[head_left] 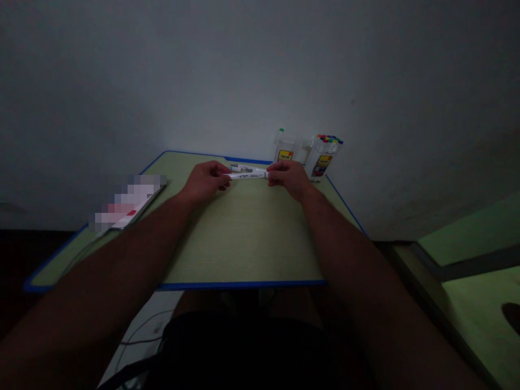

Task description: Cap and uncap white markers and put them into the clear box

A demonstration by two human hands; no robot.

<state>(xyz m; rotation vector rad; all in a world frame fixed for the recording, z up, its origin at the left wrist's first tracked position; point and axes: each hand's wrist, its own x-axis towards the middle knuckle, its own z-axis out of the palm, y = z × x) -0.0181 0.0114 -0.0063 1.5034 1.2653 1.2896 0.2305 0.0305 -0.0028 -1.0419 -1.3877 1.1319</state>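
Observation:
A white marker pen (246, 175) lies lengthwise between my two hands, near the far edge of the small table (244, 244). My left hand (206, 182) grips its left end with the fingers curled. My right hand (287, 177) pinches its right end. Just behind it, one or two more white markers (248, 168) rest on the tabletop.
Two clear marker boxes stand at the table's far right corner: one (285, 147) with a green cap on top, one (324, 156) full of coloured caps. A flat blurred item (128, 207) lies at the left edge. The wall is close behind; another desk (479, 260) at right.

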